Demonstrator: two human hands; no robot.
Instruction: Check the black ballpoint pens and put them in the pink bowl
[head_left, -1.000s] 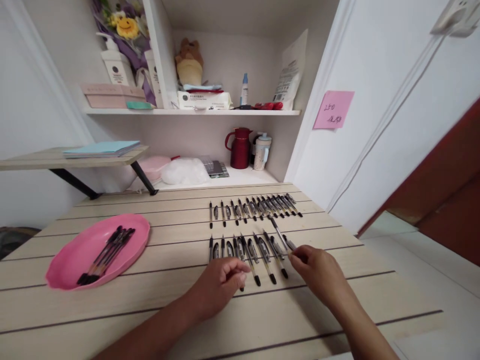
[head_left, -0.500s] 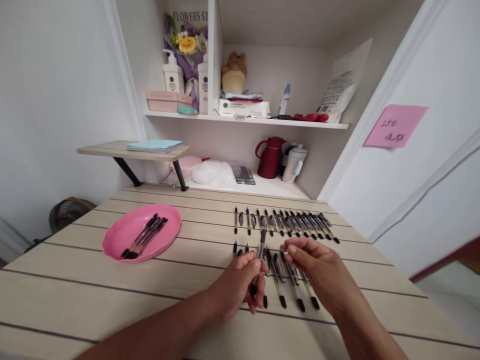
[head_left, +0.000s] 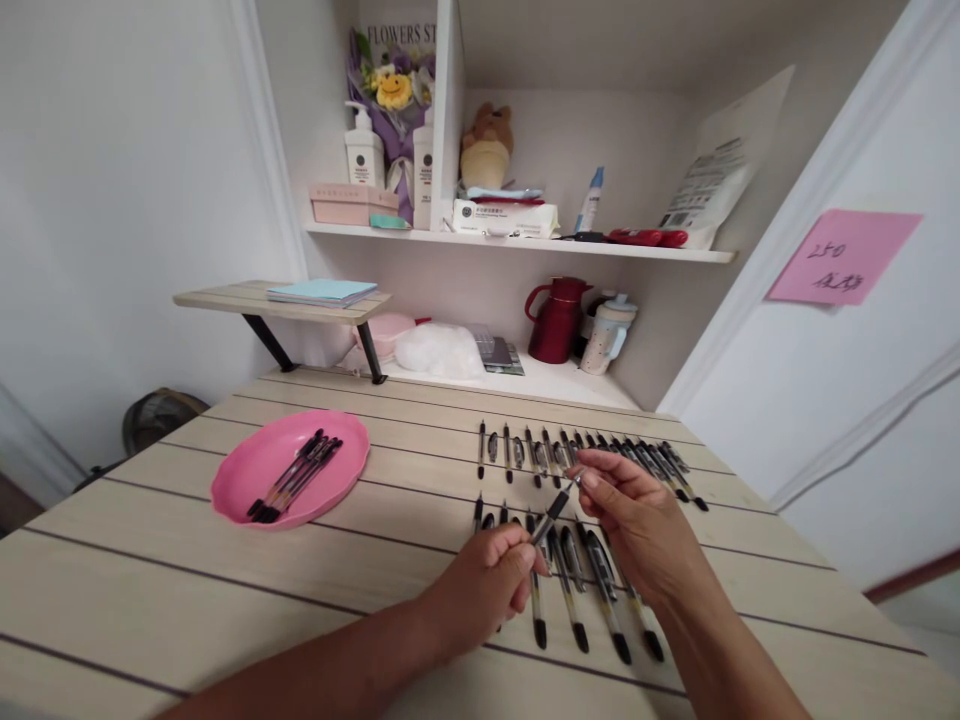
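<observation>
My left hand is closed around the lower end of a black pen held above the table. My right hand pinches the pen's upper tip with thumb and forefinger. Beneath both hands lies a near row of pens with black caps, side by side. A far row of pens lies behind them. At the left a pink tray holds several capped black pens.
The wooden slatted table ends at a white alcove with a red jug, a mug and a white bag. A small side shelf carries a blue book. A pink note sticks on the right wall.
My left hand picked a pen up off the near row and lifted it. My right hand came in and took hold of its upper tip. The view swung left.
</observation>
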